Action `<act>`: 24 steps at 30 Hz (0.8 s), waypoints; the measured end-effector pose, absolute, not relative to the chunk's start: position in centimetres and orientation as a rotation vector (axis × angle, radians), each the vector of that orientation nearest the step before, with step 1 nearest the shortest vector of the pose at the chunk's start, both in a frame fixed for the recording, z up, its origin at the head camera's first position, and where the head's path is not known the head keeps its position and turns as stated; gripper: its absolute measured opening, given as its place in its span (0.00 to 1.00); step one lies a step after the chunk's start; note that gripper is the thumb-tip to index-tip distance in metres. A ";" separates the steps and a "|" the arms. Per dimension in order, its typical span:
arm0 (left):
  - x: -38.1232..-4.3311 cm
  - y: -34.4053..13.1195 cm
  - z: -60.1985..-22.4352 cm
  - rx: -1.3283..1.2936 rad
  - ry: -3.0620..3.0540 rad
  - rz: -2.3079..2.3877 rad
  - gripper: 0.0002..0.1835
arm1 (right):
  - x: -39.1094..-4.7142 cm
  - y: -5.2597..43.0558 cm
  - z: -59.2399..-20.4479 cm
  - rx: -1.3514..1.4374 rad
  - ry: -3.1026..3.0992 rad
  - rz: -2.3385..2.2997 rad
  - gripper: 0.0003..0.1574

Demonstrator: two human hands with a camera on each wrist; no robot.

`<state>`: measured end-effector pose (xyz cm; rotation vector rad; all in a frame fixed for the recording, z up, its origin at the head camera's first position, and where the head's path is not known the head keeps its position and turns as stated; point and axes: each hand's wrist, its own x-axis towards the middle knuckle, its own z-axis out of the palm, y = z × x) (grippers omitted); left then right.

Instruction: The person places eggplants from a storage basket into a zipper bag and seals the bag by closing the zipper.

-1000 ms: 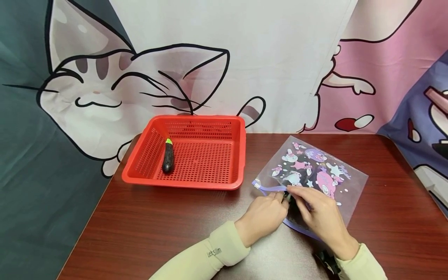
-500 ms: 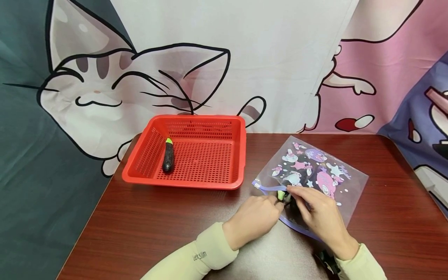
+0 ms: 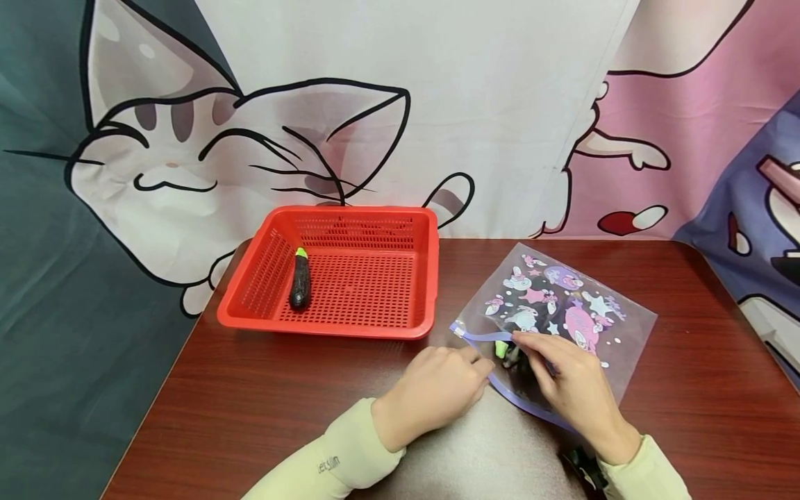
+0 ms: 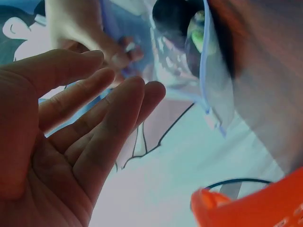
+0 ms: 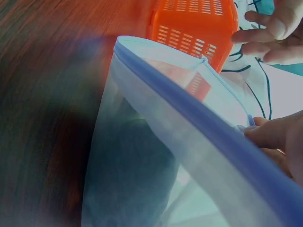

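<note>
My right hand (image 3: 571, 389) pinches the purple-zip rim of a clear zip bag (image 3: 637, 325), which lies printed side up with its mouth held apart. Inside the mouth sits a dark eggplant with a green stem end (image 3: 501, 348); other dark shapes lie deeper, partly hidden by the print. Just left of the mouth, my left hand (image 3: 431, 389) holds nothing, its fingers loosely extended in the left wrist view. A second eggplant (image 3: 301, 281) lies at the left of the red basket (image 3: 425, 278).
The basket stands at the back left of the brown wooden table (image 3: 250, 410). A cartoon-printed cloth (image 3: 500, 104) hangs behind the table's far edge. A black strap (image 3: 584, 465) is on the right wrist.
My left hand has let go of the eggplant at the bag's mouth and drawn back to the left, uncovering its green end. The right hand has stayed on the bag's rim.
</note>
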<state>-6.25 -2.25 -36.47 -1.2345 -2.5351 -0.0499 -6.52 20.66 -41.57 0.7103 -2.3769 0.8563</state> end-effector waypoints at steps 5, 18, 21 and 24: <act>-6.6 -3.6 -35.4 -1.230 -2.572 -0.162 0.04 | -6.5 20.6 -41.6 0.718 -2.361 0.852 0.31; -8.2 -7.3 -32.6 -1.186 -2.573 -0.321 0.05 | -6.5 20.7 -41.8 0.725 -2.364 0.840 0.30; -8.9 -8.3 -31.8 -1.146 -2.575 -0.335 0.06 | -6.6 20.8 -41.9 0.728 -2.357 0.842 0.30; -9.6 -9.4 -31.1 -1.100 -2.602 -0.328 0.07 | -6.7 20.8 -42.0 0.734 -2.348 0.844 0.30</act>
